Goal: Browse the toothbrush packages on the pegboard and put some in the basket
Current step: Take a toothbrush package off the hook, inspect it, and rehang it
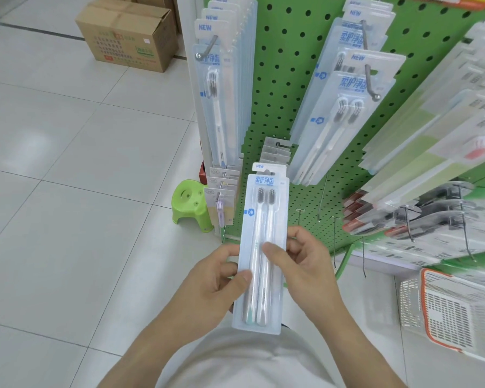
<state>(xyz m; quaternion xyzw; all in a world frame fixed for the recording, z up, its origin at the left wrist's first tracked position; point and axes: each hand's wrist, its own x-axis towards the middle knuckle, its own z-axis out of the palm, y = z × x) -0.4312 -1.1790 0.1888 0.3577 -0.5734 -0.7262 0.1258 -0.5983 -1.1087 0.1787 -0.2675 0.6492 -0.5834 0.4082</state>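
Both hands clamp one pack [259,245] upright before the chest. The left hand [219,278] pinches the pack's left edge, thumb on the front face, fingers behind. The right hand [300,264] pinches the right edge likewise, thumb lying across the clear blister. The hands sit close together, parted only by the pack's width, and grip at about mid-height. The pack holds two brushes, bristles up, under a blue label and a hang tab at the top.

Beyond the pack stands the green pegboard [280,88]. More packs [345,113] of the same kind hang from its hooks at centre and at the left edge [217,93]; other goods hang toward the right edge. The basket [454,309], white mesh with an orange rim, sits low at the right, near the right forearm.

Handling, as judged: the pack looks light, thin and fairly stiff, with a smooth plastic face that may slip. An edge pinch across card and blister should suffice; one hand alone could likely lower it into the basket.

A green stool [191,203] and a cardboard box [129,35] stand on the tiled floor at left.
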